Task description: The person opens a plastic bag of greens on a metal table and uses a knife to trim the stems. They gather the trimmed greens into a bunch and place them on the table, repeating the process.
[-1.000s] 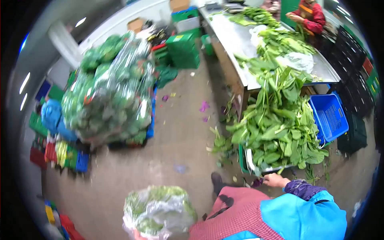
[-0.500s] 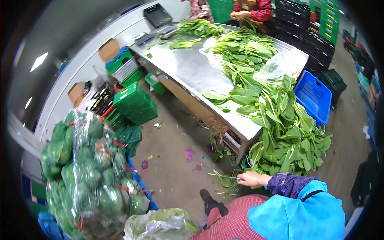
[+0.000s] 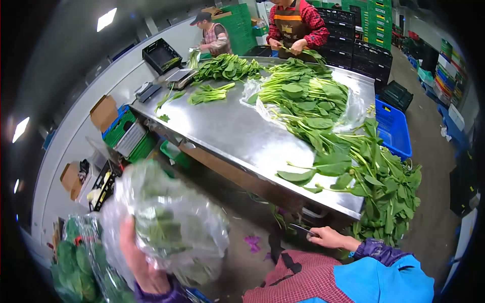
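My left hand (image 3: 139, 252) grips a clear plastic bag of green leafy vegetables (image 3: 166, 222), raised at the lower left. At the lower right, my right hand (image 3: 326, 237) is closed round the handle of a knife (image 3: 302, 230), whose blade points left. Just beyond the right hand, a large heap of leafy greens (image 3: 389, 182) hangs over the corner of the metal table (image 3: 227, 126). More greens (image 3: 303, 91) lie further back on the table, partly on clear plastic.
Two people stand behind the table, one (image 3: 298, 25) holding stems. A scale (image 3: 180, 76) and black crate (image 3: 161, 54) are at its far left. A blue crate (image 3: 393, 129) stands right of the table. Bagged green vegetables (image 3: 76, 267) are at lower left.
My left hand has come into view with the plastic bag, lifted from the bottom edge. My right hand still holds the knife. The view has shifted, showing more of the people behind the table.
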`<state>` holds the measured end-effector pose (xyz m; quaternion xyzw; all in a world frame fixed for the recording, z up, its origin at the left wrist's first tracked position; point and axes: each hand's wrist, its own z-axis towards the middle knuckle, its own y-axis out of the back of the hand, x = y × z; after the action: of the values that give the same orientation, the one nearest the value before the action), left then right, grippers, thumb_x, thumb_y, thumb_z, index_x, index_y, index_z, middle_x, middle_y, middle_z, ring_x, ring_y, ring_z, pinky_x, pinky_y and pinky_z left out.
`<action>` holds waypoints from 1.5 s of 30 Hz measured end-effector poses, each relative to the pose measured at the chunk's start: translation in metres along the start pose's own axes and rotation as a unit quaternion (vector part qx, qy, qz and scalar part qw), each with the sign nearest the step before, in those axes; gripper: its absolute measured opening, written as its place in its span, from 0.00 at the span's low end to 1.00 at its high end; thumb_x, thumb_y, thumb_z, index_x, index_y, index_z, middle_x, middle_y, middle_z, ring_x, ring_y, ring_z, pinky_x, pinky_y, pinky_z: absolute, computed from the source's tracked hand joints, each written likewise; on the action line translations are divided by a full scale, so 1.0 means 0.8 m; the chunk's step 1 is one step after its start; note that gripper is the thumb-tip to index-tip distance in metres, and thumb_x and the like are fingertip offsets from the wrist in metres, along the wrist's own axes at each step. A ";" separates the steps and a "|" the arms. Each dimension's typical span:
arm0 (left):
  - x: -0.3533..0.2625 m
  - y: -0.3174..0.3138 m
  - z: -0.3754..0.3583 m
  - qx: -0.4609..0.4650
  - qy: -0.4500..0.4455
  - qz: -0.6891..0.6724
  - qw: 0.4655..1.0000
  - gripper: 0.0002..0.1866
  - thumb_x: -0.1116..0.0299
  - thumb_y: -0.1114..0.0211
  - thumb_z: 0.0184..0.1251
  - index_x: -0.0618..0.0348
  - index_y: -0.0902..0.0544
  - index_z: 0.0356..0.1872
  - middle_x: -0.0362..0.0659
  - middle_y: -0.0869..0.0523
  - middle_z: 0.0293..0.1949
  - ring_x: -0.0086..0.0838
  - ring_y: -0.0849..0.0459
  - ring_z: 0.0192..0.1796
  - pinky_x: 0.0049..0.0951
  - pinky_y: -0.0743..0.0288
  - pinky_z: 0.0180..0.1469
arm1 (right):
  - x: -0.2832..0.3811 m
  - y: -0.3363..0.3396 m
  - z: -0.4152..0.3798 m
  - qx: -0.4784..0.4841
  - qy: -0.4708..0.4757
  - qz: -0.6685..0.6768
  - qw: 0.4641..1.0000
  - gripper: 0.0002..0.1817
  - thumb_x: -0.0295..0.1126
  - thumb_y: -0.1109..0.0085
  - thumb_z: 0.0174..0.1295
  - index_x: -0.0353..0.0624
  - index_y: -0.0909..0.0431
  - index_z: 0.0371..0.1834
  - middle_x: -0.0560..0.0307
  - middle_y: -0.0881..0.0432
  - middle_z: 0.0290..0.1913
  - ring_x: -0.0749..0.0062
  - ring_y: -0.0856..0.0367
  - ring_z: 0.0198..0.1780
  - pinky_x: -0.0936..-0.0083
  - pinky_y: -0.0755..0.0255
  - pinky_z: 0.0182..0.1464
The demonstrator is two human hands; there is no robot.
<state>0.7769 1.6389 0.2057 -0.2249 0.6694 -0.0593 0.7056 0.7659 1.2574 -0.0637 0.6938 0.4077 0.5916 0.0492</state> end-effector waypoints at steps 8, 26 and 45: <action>-0.016 -0.171 0.279 0.230 -0.098 0.081 0.965 0.19 0.68 0.46 0.66 0.63 0.30 0.57 0.48 0.20 0.48 0.30 0.19 0.47 0.29 0.24 0.49 | 0.046 0.023 0.167 -0.102 0.043 0.165 0.980 0.11 0.36 0.45 0.61 0.41 0.24 0.41 0.51 0.20 0.28 0.63 0.20 0.30 0.71 0.28 0.37; 0.127 0.031 0.894 0.171 0.035 0.207 0.963 0.17 0.76 0.43 0.56 0.54 0.25 0.49 0.39 0.20 0.40 0.24 0.21 0.37 0.24 0.25 0.34 | 0.184 0.139 0.406 -0.471 -0.099 0.119 0.868 0.13 0.27 0.41 0.55 0.36 0.25 0.44 0.49 0.21 0.37 0.71 0.22 0.31 0.78 0.29 0.32; 0.273 0.014 0.970 0.461 -0.227 0.638 0.574 0.25 0.74 0.35 0.48 0.51 0.23 0.52 0.43 0.18 0.45 0.39 0.21 0.51 0.43 0.42 0.63 | 0.248 0.228 0.378 -0.594 -0.384 0.076 0.703 0.12 0.34 0.43 0.58 0.33 0.25 0.34 0.63 0.26 0.24 0.80 0.32 0.24 0.79 0.35 0.26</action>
<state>1.5490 1.7498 0.0030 0.6095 0.3397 0.1589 0.6984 1.1124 1.3860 0.1025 0.7167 -0.1362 0.3951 0.5584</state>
